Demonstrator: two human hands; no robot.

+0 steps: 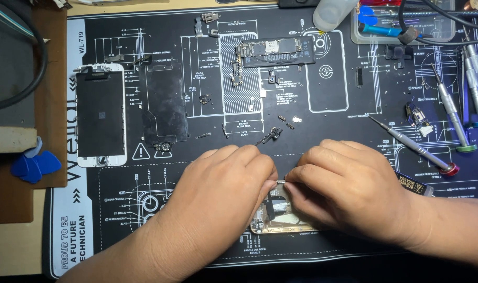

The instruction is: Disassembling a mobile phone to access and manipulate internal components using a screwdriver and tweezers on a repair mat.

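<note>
Both my hands meet over a gold phone housing [278, 222] lying on the black repair mat [323, 131] near its front edge. My left hand [226, 186] covers the housing's left part, fingers curled at its top edge. My right hand [349, 186] covers the right part and pinches a small metal part [281, 181] at the housing's top edge. Most of the housing is hidden under my hands; only a bit of its dark inside and lower rim shows.
A white phone screen [100, 114] and a dark metal backing plate [163, 104] lie at the left. A logic board [274, 51] sits at the top centre. Several screwdrivers [414, 144] lie at the right, blue picks [35, 165] at the far left, and tiny screws are scattered around.
</note>
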